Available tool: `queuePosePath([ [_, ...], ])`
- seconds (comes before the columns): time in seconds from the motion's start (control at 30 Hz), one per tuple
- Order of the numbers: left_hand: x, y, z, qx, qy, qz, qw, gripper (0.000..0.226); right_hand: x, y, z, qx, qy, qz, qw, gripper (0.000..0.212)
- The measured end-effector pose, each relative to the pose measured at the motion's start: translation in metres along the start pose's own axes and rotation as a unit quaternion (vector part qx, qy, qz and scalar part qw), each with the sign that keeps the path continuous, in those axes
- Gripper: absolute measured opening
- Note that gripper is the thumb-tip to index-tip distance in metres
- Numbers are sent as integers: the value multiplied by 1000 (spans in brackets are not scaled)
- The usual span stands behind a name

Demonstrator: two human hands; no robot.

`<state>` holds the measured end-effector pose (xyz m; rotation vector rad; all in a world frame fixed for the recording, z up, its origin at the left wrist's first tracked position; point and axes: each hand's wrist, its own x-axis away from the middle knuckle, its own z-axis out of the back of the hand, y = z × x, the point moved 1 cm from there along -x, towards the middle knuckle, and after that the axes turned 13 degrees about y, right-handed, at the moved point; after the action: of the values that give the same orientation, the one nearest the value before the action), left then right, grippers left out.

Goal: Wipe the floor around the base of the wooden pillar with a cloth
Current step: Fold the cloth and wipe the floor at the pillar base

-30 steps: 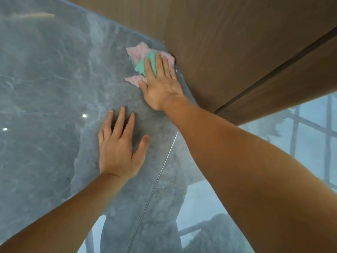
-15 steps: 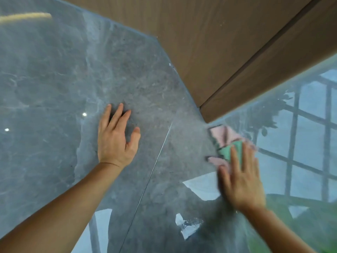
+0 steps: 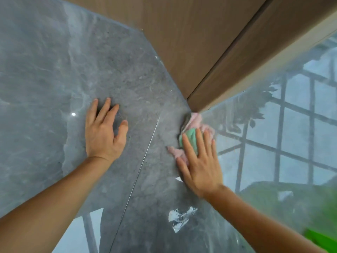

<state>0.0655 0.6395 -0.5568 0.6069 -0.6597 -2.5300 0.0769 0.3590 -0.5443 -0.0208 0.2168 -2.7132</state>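
The brown wooden pillar [image 3: 191, 42] rises from the glossy grey marble floor [image 3: 54, 70], its near corner meeting the floor at centre right. A crumpled pink and green cloth [image 3: 191, 132] lies on the floor just below that corner. My right hand [image 3: 198, 165] presses flat on the cloth, fingers spread and pointing toward the pillar, covering the cloth's lower part. My left hand [image 3: 104, 132] rests flat on the bare floor to the left, fingers apart, holding nothing.
A thin tile joint [image 3: 144, 159] runs diagonally between my hands. The polished floor reflects a window grid [image 3: 282, 143] and foliage at right. A bright reflection patch [image 3: 180, 218] sits near the bottom centre. Something bright green [image 3: 321, 238] shows at the bottom right.
My right hand swept the cloth from the pillar's left face round to its right side, then slid it up to the near corner. My left hand stayed planted on the floor.
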Motion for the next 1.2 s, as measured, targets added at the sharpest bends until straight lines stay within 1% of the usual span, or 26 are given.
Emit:
queuePosePath([
  [0.07, -1, 1, -1, 0, 2, 3, 1000, 59, 17, -35, -10, -34, 3, 29, 999, 64],
  [0.13, -1, 1, -1, 2, 3, 10, 1000, 59, 4, -65, -17, -44, 4, 40, 998, 64],
  [0.27, -5, 4, -1, 30, 12, 42, 999, 61, -79, -100, -24, -54, 11, 91, 994, 66],
  [0.4, -4, 0, 1, 53, 7, 55, 997, 62, -176, -119, -25, -14, -33, 96, 995, 69],
  [0.47, -4, 0, 0, 52, 6, 60, 997, 61, -201, -118, -23, -3, -42, 93, 995, 68],
  [0.53, -8, 2, -2, 56, 11, 82, 995, 58, -194, -113, -22, -16, -26, 83, 996, 68],
  [0.6, -11, 6, -1, 67, 11, 125, 990, 54, -154, -110, -20, -60, 1, 63, 996, 69],
  [0.67, -8, 21, -2, 78, 14, 139, 987, 52, -97, -113, -12, -159, 24, 58, 985, 65],
  [0.7, -1, 31, -2, 85, 14, 137, 987, 51, -68, -116, -6, -238, 31, 65, 969, 59],
  [0.73, 9, 43, -2, 96, 14, 144, 985, 50, -44, -118, 0, -333, 42, 57, 940, 49],
  [0.77, 19, 54, 0, 116, 15, 165, 979, 49, -26, -120, 8, -430, 39, 8, 902, 41],
  [0.8, 28, 64, 3, 146, 16, 214, 966, 49, -13, -121, 17, -522, 17, -80, 849, 37],
  [0.83, 35, 73, 10, 183, 22, 287, 940, 47, -5, -119, 25, -611, -17, -201, 765, 35],
  [0.87, 40, 80, 17, 218, 22, 351, 910, 44, 0, -119, 33, -698, -61, -317, 639, 34],
  [0.9, 45, 86, 27, 230, 21, 381, 895, 40, 6, -118, 41, -755, -106, -397, 511, 35],
  [0.93, 51, 94, 40, 215, 18, 370, 903, 37, 15, -116, 52, -791, -140, -428, 414, 35],
  [0.97, 57, 103, 55, 198, 13, 344, 918, 37, 25, -112, 67, -811, -160, -434, 360, 35],
  [1.0, 65, 113, 69, 188, 13, 322, 928, 40, 36, -107, 84, -817, -172, -436, 336, 34],
  [1.03, 76, 124, 82, 195, 3, 310, 930, 45, 52, -102, 99, -815, -177, -442, 329, 34],
  [1.07, 90, 138, 93, 207, -24, 296, 932, 49, 70, -95, 116, -811, -182, -458, 317, 34],
  [1.1, 106, 153, 103, 204, -64, 271, 939, 54, 89, -86, 132, -804, -181, -479, 302, 35],
  [1.17, 138, 188, 124, 134, -156, 199, 958, 67, 134, -64, 166, -787, -175, -525, 274, 40],
  [1.2, 151, 205, 134, 93, -184, 188, 960, 71, 156, -53, 185, -775, -168, -545, 270, 38],
])
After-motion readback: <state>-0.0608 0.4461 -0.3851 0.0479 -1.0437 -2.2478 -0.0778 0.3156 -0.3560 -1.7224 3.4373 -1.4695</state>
